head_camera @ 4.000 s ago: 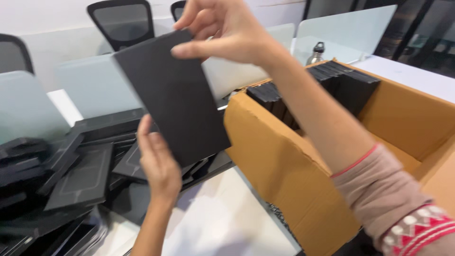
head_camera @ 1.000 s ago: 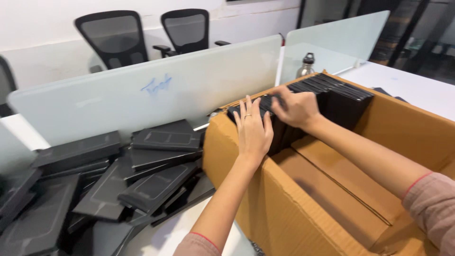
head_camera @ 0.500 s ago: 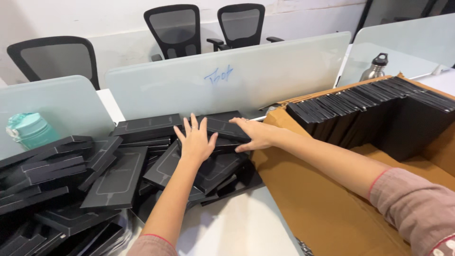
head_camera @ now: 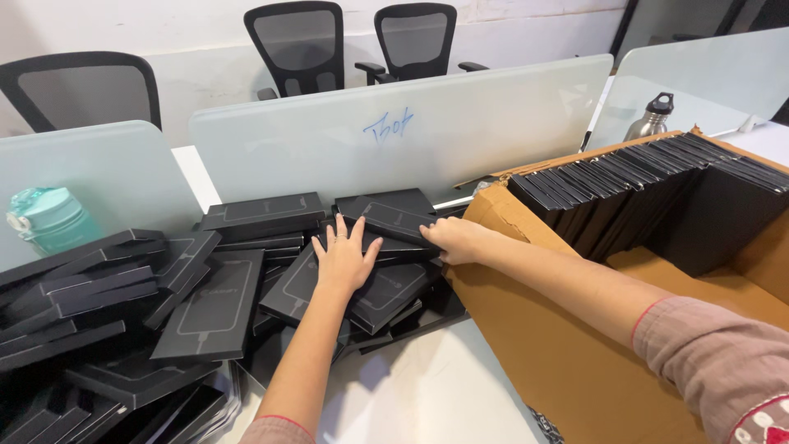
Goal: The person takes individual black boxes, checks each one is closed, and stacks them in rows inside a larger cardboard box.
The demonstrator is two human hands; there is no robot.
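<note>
A heap of flat black boxes (head_camera: 205, 304) covers the white desk on the left. My left hand (head_camera: 343, 259) lies flat with fingers spread on one black box (head_camera: 386, 292) in the heap. My right hand (head_camera: 454, 239) reaches over the cardboard box's corner and grips the edge of another flat black box (head_camera: 388, 220) near the top of the heap. On the right, an open cardboard box (head_camera: 526, 329) has a row of the same black boxes (head_camera: 649, 189) standing upright along its far side.
Frosted glass dividers (head_camera: 394, 140) run behind the heap. A teal bottle (head_camera: 49, 218) stands at far left, a steel bottle (head_camera: 652, 119) behind the cardboard box. Black office chairs (head_camera: 300, 45) stand beyond the dividers. White desk surface (head_camera: 427, 395) shows in front.
Both hands left the row inside the cardboard box and moved left to the heap. The left hand now presses on a box, and the right hand has closed on a box's edge.
</note>
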